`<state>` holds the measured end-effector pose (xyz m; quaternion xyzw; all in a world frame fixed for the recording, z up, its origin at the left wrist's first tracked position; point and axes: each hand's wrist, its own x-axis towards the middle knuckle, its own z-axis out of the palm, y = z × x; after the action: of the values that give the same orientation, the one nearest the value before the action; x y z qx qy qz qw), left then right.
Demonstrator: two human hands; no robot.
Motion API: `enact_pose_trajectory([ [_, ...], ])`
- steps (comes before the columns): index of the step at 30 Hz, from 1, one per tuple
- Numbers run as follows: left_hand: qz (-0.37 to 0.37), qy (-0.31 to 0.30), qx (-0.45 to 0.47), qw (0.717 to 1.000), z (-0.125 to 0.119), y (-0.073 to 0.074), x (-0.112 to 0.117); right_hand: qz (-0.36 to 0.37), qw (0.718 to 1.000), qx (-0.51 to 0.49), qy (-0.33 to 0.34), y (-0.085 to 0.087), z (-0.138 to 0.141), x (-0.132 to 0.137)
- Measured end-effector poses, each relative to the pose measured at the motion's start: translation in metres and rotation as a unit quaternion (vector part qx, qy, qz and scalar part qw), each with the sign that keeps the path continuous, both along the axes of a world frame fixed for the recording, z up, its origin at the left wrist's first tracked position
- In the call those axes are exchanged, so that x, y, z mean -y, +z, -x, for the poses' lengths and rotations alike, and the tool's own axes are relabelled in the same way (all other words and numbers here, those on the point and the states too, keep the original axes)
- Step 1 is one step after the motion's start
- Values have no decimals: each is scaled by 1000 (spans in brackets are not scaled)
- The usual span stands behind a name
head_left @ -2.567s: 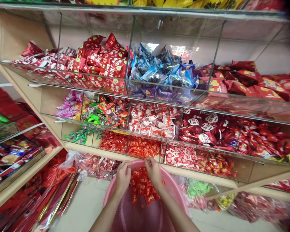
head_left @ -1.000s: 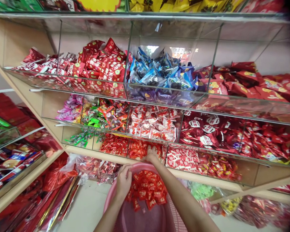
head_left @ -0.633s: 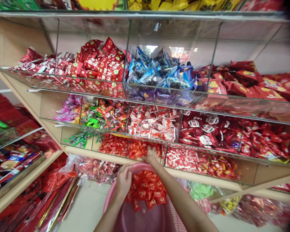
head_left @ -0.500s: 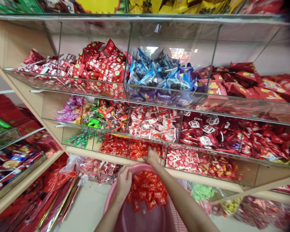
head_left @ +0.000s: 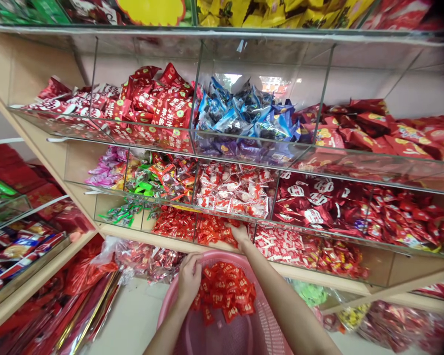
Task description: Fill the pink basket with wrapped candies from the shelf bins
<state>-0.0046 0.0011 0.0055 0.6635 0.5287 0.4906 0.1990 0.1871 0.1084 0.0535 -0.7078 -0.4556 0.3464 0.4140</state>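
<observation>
The heap of small red-wrapped candies (head_left: 225,293) lies in the round pink plastic mesh basket (head_left: 222,340) that you hold low in front of you, just below the bottom shelf edge. Your left hand (head_left: 190,278) is at the basket's near-left rim, fingers curled tight over it and touching the edge of the heap. Your right hand (head_left: 240,232) reaches past the basket into the clear acrylic bin of matching red candies (head_left: 212,229) on the lowest tier. Its fingertips are buried among the wrappers, so you cannot tell whether they have closed on any.

Just right of that bin sits a compartment of red-and-white wrapped sweets (head_left: 281,244). Directly above is one of white-and-red round sweets (head_left: 237,190), and higher up a pile of blue foil packets (head_left: 244,111). Clear plastic bags of red sweets (head_left: 144,256) lie on the floor left of the basket.
</observation>
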Motion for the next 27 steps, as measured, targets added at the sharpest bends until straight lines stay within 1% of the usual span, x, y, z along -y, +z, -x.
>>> enact_pose_trajectory([
  [2,2,1,-3,1000,0,0,0,26,995,-97,-1,2,2,2],
  [5,5,5,-7,1000,0,0,0,78,973,-216,-7,5,2,5],
  [10,7,2,-13,1000,0,-1,0,147,929,-339,-27,8,-2,5],
  [14,5,5,-15,1000,0,-1,0,184,898,-399,-32,11,-4,3],
  [18,3,7,-12,1000,0,-2,-1,195,876,-439,-42,13,-5,2],
  [22,-1,4,-8,1000,0,-3,-1,185,863,-466,-58,13,-7,1],
  [27,-3,0,-6,1000,0,-6,-2,164,860,-480,-60,12,-8,3],
])
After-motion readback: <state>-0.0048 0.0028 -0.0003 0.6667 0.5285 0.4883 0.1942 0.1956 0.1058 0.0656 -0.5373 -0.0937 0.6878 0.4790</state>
